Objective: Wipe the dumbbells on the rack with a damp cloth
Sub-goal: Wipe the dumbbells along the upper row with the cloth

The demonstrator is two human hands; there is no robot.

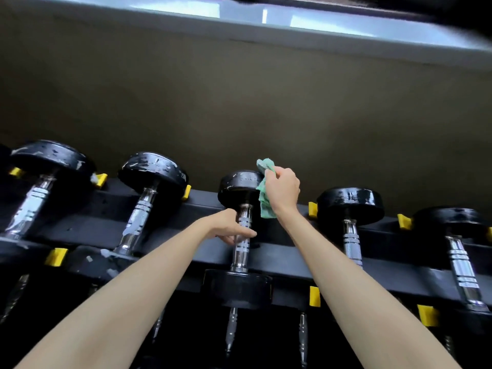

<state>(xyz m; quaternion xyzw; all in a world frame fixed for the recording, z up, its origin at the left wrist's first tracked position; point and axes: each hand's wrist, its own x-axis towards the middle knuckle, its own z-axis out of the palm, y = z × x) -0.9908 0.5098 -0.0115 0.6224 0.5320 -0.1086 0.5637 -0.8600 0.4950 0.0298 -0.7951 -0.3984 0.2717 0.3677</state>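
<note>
Dumbbells (351, 206) lie in a row across the black rack (306, 265) below a drab wall (239, 102), chrome handles pointing at the person cleaning them. On the middle dumbbell (239, 287), the left hand (230, 229) grips the handle, apparently steadying it, while the right hand (282, 191), fingers bunched round a green cloth (266, 207), presses it to the far head's side. Neighbouring heads crowd close and yellow cradle tabs (314, 296) stand between, leaving the cloth little room.
</note>
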